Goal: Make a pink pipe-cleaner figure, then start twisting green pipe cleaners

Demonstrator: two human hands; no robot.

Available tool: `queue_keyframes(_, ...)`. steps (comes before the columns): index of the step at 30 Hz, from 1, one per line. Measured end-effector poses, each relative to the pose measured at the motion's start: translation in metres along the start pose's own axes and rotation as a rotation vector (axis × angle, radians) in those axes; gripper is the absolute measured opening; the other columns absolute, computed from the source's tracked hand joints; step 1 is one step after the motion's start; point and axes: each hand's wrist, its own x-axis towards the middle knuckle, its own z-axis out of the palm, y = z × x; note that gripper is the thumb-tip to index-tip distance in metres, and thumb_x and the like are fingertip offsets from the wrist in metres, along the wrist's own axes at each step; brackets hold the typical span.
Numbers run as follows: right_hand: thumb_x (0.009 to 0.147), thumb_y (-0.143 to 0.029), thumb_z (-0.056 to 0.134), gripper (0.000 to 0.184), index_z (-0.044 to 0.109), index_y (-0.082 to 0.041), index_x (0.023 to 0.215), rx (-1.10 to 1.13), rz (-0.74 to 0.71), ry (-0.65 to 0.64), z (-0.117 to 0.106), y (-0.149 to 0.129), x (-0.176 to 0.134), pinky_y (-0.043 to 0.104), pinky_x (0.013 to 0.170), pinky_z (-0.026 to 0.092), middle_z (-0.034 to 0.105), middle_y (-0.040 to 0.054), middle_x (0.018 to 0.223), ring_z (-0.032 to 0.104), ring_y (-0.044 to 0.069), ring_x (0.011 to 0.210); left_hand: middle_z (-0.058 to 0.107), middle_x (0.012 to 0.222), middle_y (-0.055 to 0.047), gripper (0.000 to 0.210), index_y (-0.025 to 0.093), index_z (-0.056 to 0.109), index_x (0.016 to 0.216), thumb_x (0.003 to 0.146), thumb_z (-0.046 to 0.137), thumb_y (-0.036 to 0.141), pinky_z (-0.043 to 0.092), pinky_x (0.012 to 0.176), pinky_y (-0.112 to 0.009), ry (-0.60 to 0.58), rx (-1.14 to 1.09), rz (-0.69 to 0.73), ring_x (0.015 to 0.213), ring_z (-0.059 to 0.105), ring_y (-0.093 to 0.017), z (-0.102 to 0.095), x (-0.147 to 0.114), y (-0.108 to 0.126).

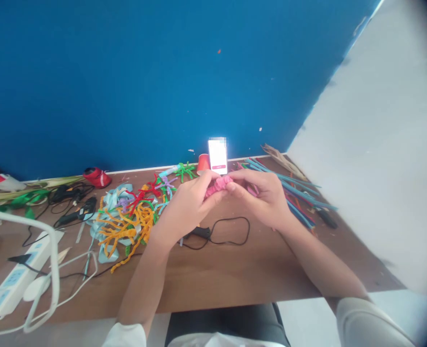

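Both hands are raised over the middle of the table and meet at a bunched pink pipe cleaner piece (222,183). My left hand (189,205) pinches it from the left between thumb and fingers. From the right, the thumb and fingertips of my right hand (263,195) close on its other side. Parts of the piece are covered by the fingers, so its full shape does not show. Left of my left hand lies a heap of twisted pipe cleaners (135,224), mostly orange, with red, purple and green ones behind.
A lit phone (218,156) leans upright near a red cup (203,163) by the blue wall. Straight pipe cleaners (282,176) lie at right. A glue gun (77,212), a power strip (27,270) and a white curved tube (55,270) are at left. A black cable (248,231) loops below my hands.
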Motion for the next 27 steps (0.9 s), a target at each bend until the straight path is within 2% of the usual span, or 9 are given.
queue_keyframes(4,0.097,-0.028,0.061,0.02,0.075,-0.022,0.11,-0.073,-0.089,-0.012,-0.004,0.002,0.0,0.026,0.061,0.043,0.075,0.0016,0.087,0.06,0.012,0.067,0.067,0.083,-0.001,0.023,0.022,0.056,0.1,0.104,0.044,0.041,0.043,0.059,-0.025,-0.006,0.023,-0.023,0.066,0.064,-0.014,0.003,0.001,-0.003)
queue_keyframes(9,0.097,-0.03,0.061,0.017,0.071,-0.023,0.109,0.007,-0.029,0.026,-0.011,0.001,0.003,0.028,0.068,0.048,0.074,0.0016,0.086,0.066,0.014,0.074,0.065,0.08,0.0,0.023,0.022,0.056,0.098,0.105,0.042,0.038,0.041,0.062,-0.025,0.019,-0.02,0.023,0.067,0.061,-0.013,0.006,0.004,-0.009)
queue_keyframes(14,0.096,-0.027,0.064,0.008,0.068,-0.024,0.102,0.072,-0.052,-0.03,-0.011,0.001,0.003,0.027,0.069,0.049,0.074,0.0005,0.088,0.067,0.014,0.078,0.061,0.078,0.001,0.024,0.022,0.054,0.096,0.106,0.039,0.038,0.037,0.063,-0.026,0.004,0.024,0.051,0.068,0.056,-0.013,0.006,0.005,-0.007)
queue_keyframes(19,0.097,-0.024,0.061,0.007,0.066,-0.025,0.101,-0.052,-0.112,-0.028,-0.012,0.003,0.001,0.027,0.067,0.047,0.072,0.0001,0.087,0.065,0.014,0.075,0.064,0.084,0.0,0.025,0.022,0.055,0.093,0.106,0.039,0.035,0.038,0.067,-0.027,0.031,0.019,0.096,0.075,0.057,-0.013,0.009,0.005,-0.006)
queue_keyframes(23,0.1,-0.02,0.053,0.009,0.061,-0.024,0.1,-0.207,-0.188,-0.049,-0.014,0.003,0.001,0.027,0.067,0.045,0.071,0.0007,0.088,0.063,0.014,0.074,0.064,0.084,0.0,0.024,0.022,0.057,0.097,0.105,0.04,0.036,0.039,0.066,-0.027,0.019,0.02,0.105,0.072,0.058,-0.014,0.012,0.005,-0.006)
queue_keyframes(27,0.099,-0.019,0.049,0.007,0.052,-0.023,0.094,-0.398,-0.233,-0.042,-0.013,0.001,0.001,0.029,0.061,0.038,0.064,0.0016,0.079,0.055,0.014,0.066,0.064,0.08,0.0,0.026,0.021,0.056,0.098,0.104,0.042,0.042,0.038,0.063,-0.027,-0.007,0.029,0.087,0.07,0.057,-0.014,0.015,0.004,-0.005)
